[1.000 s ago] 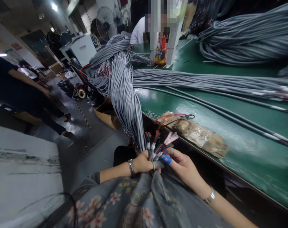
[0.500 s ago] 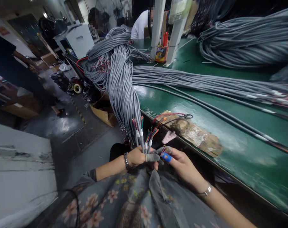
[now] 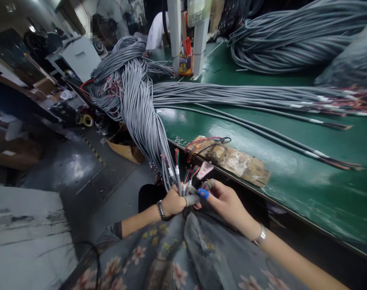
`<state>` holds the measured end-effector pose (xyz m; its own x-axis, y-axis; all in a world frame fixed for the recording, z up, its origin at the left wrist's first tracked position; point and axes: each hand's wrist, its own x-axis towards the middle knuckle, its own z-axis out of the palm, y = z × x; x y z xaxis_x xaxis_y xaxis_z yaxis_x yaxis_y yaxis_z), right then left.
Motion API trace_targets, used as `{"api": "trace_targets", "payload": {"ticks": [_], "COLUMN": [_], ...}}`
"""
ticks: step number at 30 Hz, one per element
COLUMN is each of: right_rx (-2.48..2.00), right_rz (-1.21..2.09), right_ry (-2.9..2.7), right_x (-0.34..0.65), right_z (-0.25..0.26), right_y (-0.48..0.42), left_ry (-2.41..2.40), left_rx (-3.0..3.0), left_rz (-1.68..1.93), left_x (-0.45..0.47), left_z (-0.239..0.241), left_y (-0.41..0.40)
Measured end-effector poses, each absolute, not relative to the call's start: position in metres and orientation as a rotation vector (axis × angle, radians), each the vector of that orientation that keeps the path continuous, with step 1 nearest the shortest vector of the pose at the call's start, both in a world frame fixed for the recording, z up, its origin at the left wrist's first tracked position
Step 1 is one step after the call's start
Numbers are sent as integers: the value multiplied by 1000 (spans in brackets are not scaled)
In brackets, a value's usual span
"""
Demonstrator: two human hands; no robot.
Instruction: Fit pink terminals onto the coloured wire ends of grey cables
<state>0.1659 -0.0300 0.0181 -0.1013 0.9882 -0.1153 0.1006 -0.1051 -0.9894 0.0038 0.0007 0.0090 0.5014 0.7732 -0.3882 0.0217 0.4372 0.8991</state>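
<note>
Your wristbands (image 3: 259,235): two. White-banded cable ends (image 3: 177,170) nearest you: at least four. White posts (image 3: 201,48) on your desk (image 3: 304,193): two.

At lower centre, the bare left hand (image 3: 173,202) hides the lower lengths of the round grey cables with white collars (image 3: 178,177). The thin coloured wires (image 3: 204,187) at the blue-wrapped thumb of the right hand (image 3: 228,201) are too small to count. The frame's right edge cuts off the big grey cable coil (image 3: 286,44). At upper centre, lettering on the yellow-and-red packet (image 3: 186,65) is unreadable; a white metal post (image 3: 175,40) partly hides a white-clad person (image 3: 158,32).
</note>
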Motion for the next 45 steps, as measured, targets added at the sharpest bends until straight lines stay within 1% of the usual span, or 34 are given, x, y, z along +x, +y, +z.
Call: {"api": "trace_targets", "payload": {"ticks": [2, 9, 19, 23, 32, 36, 45], "right_rx": [-1322, -1110, -1226, -1247, -1208, -1119, -1143], "right_rz": [1305, 1446, 1402, 1400, 1535, 1604, 1624], "right_ry": [-1323, -1354, -1170, -1150, -1072, -984, -801], "right_x": [164, 163, 159, 159, 155, 150, 144], "right_z": [18, 19, 22, 20, 11, 6, 6], "right_y": [-28, -22, -24, -27, -20, -19, -23], "left_ry": [972, 860, 1031, 1078, 1125, 1160, 1155], "left_rx": [1053, 1220, 997, 999, 1112, 1084, 1113], "left_rz": [578, 459, 717, 719, 597, 608, 660], "left_x": [3, -5, 5, 4, 4, 6, 4], "left_z": [8, 15, 4, 6, 21, 21, 17], "left_y": [0, 6, 2, 2, 0, -1, -2]}}
